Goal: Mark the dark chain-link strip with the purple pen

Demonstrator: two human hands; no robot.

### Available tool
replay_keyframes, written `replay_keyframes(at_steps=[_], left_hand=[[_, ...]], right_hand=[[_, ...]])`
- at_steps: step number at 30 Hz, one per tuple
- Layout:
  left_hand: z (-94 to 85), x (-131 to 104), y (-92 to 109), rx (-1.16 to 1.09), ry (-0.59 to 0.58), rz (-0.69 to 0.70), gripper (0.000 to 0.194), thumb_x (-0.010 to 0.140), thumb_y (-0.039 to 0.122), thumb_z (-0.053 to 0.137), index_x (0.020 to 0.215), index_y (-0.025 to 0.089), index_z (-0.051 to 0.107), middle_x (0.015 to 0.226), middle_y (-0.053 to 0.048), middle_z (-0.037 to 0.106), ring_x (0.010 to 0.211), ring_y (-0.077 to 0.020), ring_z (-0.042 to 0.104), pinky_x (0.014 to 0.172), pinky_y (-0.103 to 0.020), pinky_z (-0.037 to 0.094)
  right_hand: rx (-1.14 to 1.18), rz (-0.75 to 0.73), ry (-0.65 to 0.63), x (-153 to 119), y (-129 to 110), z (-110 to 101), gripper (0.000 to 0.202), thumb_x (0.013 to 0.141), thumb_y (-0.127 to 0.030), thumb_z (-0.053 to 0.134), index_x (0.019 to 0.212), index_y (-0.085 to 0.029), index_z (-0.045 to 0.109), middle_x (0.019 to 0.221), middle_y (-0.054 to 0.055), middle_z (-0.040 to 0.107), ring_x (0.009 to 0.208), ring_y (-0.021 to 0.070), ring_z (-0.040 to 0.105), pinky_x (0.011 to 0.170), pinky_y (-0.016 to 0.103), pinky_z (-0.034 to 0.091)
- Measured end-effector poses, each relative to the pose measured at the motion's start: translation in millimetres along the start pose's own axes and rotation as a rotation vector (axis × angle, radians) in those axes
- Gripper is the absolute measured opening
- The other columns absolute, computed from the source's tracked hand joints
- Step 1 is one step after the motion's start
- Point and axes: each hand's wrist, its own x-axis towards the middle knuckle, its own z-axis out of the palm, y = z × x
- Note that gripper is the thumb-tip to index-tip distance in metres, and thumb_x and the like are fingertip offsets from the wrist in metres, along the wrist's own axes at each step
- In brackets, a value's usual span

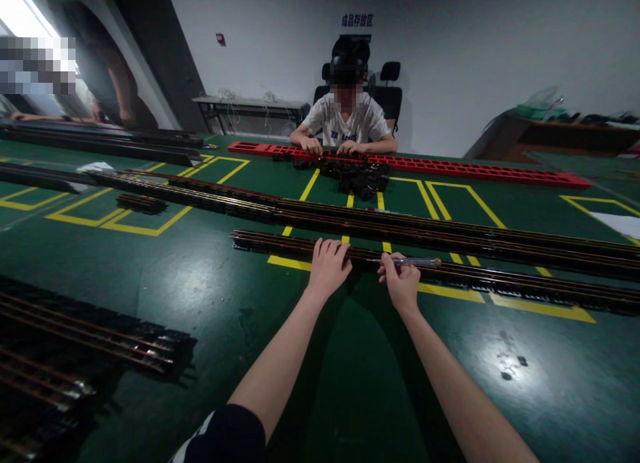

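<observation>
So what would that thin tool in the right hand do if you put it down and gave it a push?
The thin tool might roll, since it looks long and rounded. It's probably stiff, because it sticks out straight past the right hand. It may be fairly light too, as it looks slim and partly see-through.

The left hand point(329, 268) hides part of the rail strip point(475, 277), cut off at right; bundles point(100, 326) toward the worktop's point(200, 289) near left corner are blurred.
</observation>
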Motion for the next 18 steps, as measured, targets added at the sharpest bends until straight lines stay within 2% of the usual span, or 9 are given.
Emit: replay_keyframes(at_steps=[5,9,18], left_hand=[[-0.3,-0.2,-0.6,0.009,-0.003,-0.003,0.028,0.089,0.026,0.05,0.115,0.02,0.059,0.115,-0.006,0.065,0.115,-0.0231,0.054,0.113,-0.049,0.03],[1.1,-0.6,-1.8,0.021,0.005,0.002,0.028,0.089,0.026,0.05,0.116,0.02,0.059,0.115,-0.006,0.064,0.115,-0.0227,0.054,0.113,-0.048,0.03],[-0.5,0.0,-1.0,0.023,-0.004,-0.001,0.029,0.09,0.026,0.048,0.116,0.02,0.059,0.116,-0.006,0.064,0.114,-0.0234,0.054,0.112,-0.047,0.03]], right_hand=[[0.024,0.007,-0.017,0.9,0.3,-0.2,0.043,0.081,-0.058,0.054,0.064,-0.019,0.057,0.05,0.001,0.059,0.038,0.0112,0.054,0.04,0.023,0.043],[0.025,-0.032,-0.053,1.2,-0.4,-1.4,0.039,0.082,-0.054,0.056,0.065,-0.019,0.056,0.051,0.0,0.06,0.039,0.0111,0.054,0.04,0.022,0.043],[-0.003,-0.041,-0.045,2.3,0.5,-0.8,0.038,0.081,-0.053,0.057,0.064,-0.019,0.055,0.05,0.0,0.059,0.037,0.0104,0.053,0.041,0.022,0.042]])
